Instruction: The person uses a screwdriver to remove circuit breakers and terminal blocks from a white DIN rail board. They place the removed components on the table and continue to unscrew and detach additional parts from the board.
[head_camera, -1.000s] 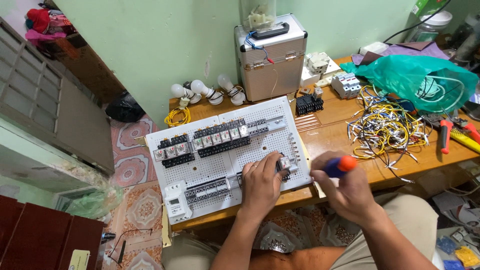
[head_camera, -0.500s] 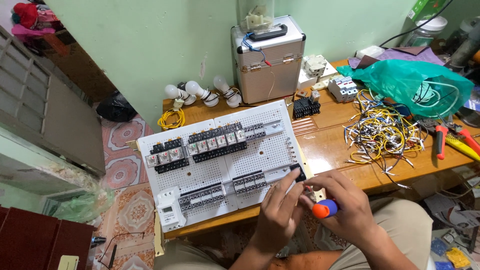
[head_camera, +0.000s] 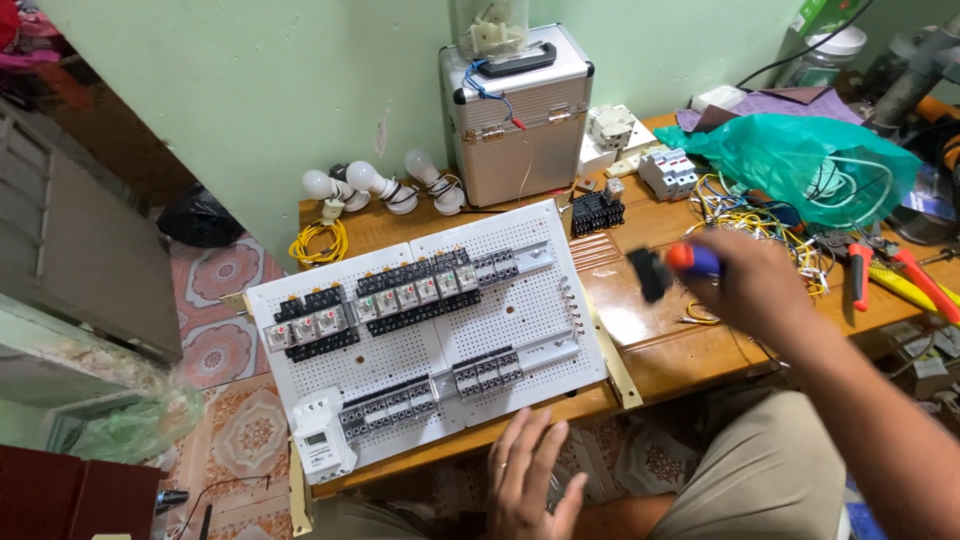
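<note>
A white perforated panel (head_camera: 500, 300) lies on the wooden table (head_camera: 650, 330), carrying rows of black relays and terminal blocks (head_camera: 405, 295) and a white module (head_camera: 322, 437) at its near left corner. My right hand (head_camera: 745, 285) hovers blurred above the table to the right of the panel, gripping a screwdriver with an orange and blue handle (head_camera: 690, 260) plus a small black block (head_camera: 650, 272). My left hand (head_camera: 530, 480) hangs below the panel's near edge with fingers spread and nothing in it.
An aluminium case (head_camera: 520, 120) stands against the green wall. Three bulbs in sockets (head_camera: 375, 185) and a yellow wire coil (head_camera: 318, 242) lie at the back left. A green plastic bag (head_camera: 800, 150), loose wires (head_camera: 760, 215), red-handled pliers (head_camera: 860, 270) and breakers (head_camera: 668, 172) crowd the right.
Both hands have left the panel's lower right corner. My right hand has swung up and right with the screwdriver and a black block; my left hand has dropped below the panel's edge and spread.
</note>
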